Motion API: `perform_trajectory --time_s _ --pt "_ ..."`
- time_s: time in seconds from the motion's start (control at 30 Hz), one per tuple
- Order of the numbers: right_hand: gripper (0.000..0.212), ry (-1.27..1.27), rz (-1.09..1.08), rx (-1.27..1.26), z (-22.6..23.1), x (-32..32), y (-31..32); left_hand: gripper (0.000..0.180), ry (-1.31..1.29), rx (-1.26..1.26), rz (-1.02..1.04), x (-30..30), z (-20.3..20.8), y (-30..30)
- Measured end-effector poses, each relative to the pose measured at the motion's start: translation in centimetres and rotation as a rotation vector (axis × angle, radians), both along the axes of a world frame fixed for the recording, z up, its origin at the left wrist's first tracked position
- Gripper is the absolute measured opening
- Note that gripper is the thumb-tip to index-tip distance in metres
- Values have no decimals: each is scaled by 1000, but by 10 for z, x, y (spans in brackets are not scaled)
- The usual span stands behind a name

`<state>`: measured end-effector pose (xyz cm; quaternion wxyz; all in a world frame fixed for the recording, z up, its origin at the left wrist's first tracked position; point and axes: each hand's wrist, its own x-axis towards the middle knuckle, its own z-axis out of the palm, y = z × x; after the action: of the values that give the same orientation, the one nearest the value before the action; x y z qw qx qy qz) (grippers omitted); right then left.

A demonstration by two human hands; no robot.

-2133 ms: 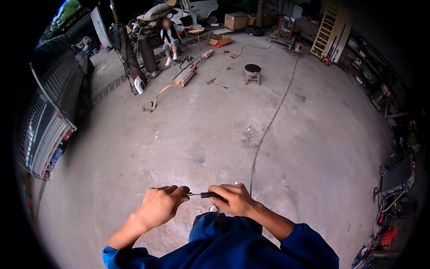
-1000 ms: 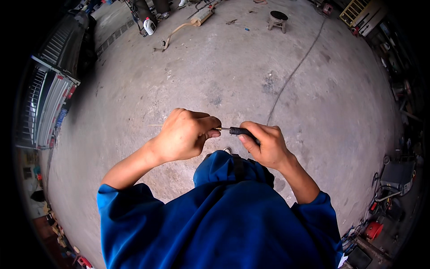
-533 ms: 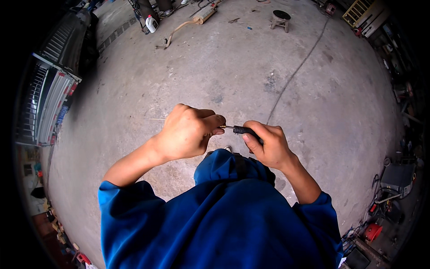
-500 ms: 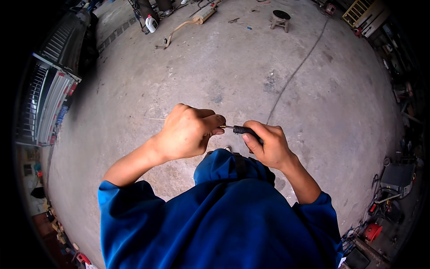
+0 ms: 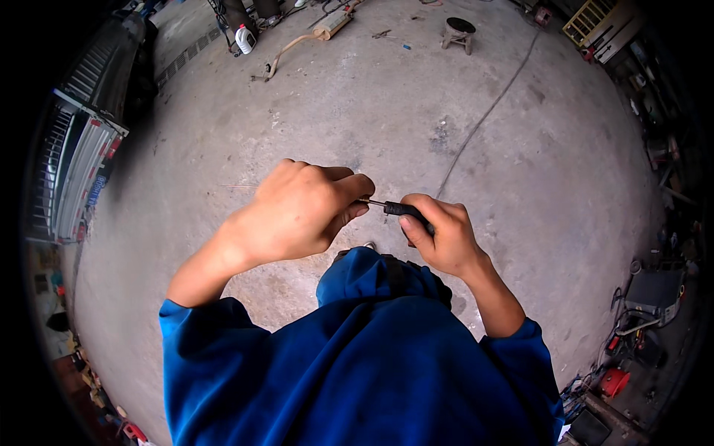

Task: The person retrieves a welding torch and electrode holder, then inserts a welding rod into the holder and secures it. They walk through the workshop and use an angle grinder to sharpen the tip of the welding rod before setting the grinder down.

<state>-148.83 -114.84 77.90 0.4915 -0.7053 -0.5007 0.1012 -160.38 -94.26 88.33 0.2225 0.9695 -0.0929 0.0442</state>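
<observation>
Up in front of my chest, my right hand (image 5: 448, 239) is wrapped round the handle of a black-handled tool (image 5: 399, 209), its thumb along the side. A thin metal neck (image 5: 377, 203) runs left from the handle into my left hand (image 5: 297, 208). Those fingers are closed in a pinch on the neck's end, which they mostly hide; a bit of brass colour shows there. Beyond the back of the left hand a fine, copper-toned wire (image 5: 238, 186) sticks out to the left. Whether it passes right through to the tool is hidden.
A dark cable (image 5: 494, 108) crosses the concrete floor from the far right toward my right hand. Ahead are a small round stool (image 5: 459, 33), a white jug (image 5: 245, 39) and an exhaust pipe (image 5: 297, 44). A truck bed (image 5: 85, 160) stands left; a red bowl-shaped object (image 5: 614, 382) lies right.
My left hand has risen slightly and shifted left, still pinching the neck's end. The fine wire reaches further left. My right hand keeps its grip, and the whole view has shifted a little.
</observation>
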Motion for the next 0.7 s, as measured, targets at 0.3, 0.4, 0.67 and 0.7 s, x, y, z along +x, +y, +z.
perform_trajectory --time_s 0.3,0.4,0.67,0.7 --pt "14 31 -4 19 5 5 8 17 -201 323 29 2 -8 -13" --pt "15 74 -7 20 6 9 8 9 -272 330 26 5 -6 -14" --pt "15 156 13 25 12 13 10 12 -308 359 35 6 -5 -9" --pt "15 167 9 26 15 13 9 12 -316 354 41 6 -3 -8"
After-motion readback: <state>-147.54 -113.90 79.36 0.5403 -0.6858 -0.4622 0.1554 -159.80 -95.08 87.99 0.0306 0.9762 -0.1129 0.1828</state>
